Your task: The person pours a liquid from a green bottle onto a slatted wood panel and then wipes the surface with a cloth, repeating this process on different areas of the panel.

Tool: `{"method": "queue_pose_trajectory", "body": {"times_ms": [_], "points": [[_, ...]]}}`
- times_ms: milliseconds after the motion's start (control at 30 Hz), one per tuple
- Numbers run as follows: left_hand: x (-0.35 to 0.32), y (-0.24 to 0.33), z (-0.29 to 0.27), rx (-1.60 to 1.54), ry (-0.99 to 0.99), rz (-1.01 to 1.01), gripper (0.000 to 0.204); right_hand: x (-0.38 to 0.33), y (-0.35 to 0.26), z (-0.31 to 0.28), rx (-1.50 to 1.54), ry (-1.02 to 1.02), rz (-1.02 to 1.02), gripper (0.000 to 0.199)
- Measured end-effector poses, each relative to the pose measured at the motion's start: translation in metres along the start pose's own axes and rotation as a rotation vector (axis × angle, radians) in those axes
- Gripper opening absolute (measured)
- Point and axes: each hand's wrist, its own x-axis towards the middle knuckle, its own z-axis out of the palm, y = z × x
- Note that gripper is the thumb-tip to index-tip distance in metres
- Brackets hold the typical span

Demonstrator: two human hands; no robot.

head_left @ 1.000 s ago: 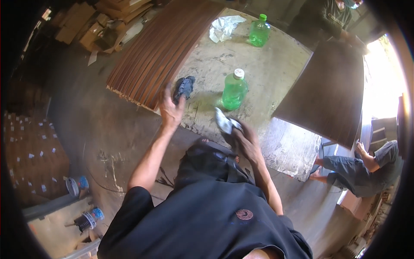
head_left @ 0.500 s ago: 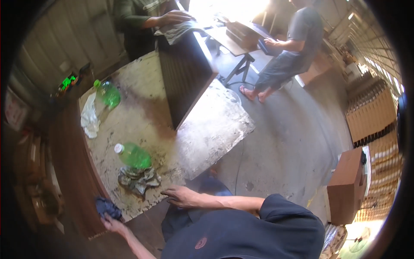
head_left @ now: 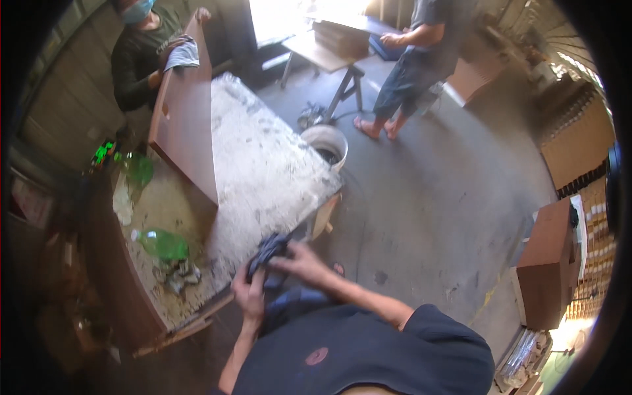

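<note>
A crumpled dark rag (head_left: 268, 253) is bunched between my two hands at the near corner of the worktable (head_left: 263, 164). My left hand (head_left: 249, 293) grips it from the near left, thumb and fingers closed on it. The fingers of my right hand (head_left: 304, 264) close on its right side, slightly blurred. To the left, a green plastic bottle (head_left: 163, 244) with a white cap lies tilted beside a stained grey rag (head_left: 178, 276). Across the table a co-worker holds a brown wooden panel (head_left: 187, 125) on edge and presses a pale cloth (head_left: 182, 55) to it.
A long brown board (head_left: 125, 283) runs along the table's left side. A second green bottle (head_left: 137, 168) and a white rag (head_left: 122, 201) lie further back. Past the table's right edge stands a white bucket (head_left: 327, 141). Another person stands by a trestle table (head_left: 322, 52). Brown boxes (head_left: 545, 276) stand at right.
My left hand has brought the dark rag from the table's left edge to the right, and my right hand now grips it too. The co-worker's panel has turned, showing its broad brown face.
</note>
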Motion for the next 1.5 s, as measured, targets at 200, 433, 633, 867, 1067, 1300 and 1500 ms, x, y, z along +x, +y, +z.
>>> {"method": "queue_pose_trajectory", "body": {"times_ms": [200, 433, 633, 867, 1067, 1300, 1500], "points": [[0.0, 0.026, 0.151, -0.153, -0.133, -0.034, 0.026, -0.037, -0.084, -0.109, 0.189, 0.11, -0.046, 0.048], [-0.011, 0.018, 0.208, -0.189, -0.15, 0.007, 0.027, -0.047, -0.097, -0.147, -0.08, 0.374, -0.08, 0.038], [-0.006, 0.017, 0.221, 0.045, -0.304, 0.222, 0.035, -0.05, -0.108, -0.161, -0.044, 0.448, -0.107, 0.05], [0.01, 0.03, 0.219, -0.131, -0.468, 0.072, 0.051, -0.049, -0.12, -0.198, 0.224, 0.261, -0.178, 0.03], [0.056, 0.046, 0.221, -0.124, -0.712, 0.092, 0.06, -0.033, -0.149, -0.179, -0.025, 0.158, -0.165, 0.028], [0.065, 0.027, 0.208, -0.445, -0.411, -0.082, 0.028, -0.017, -0.157, -0.166, -0.682, 0.524, -0.277, 0.021], [0.075, 0.035, 0.191, -0.711, -0.503, -0.126, 0.031, -0.02, -0.148, -0.165, 0.235, 0.291, -0.067, 0.038]]}}
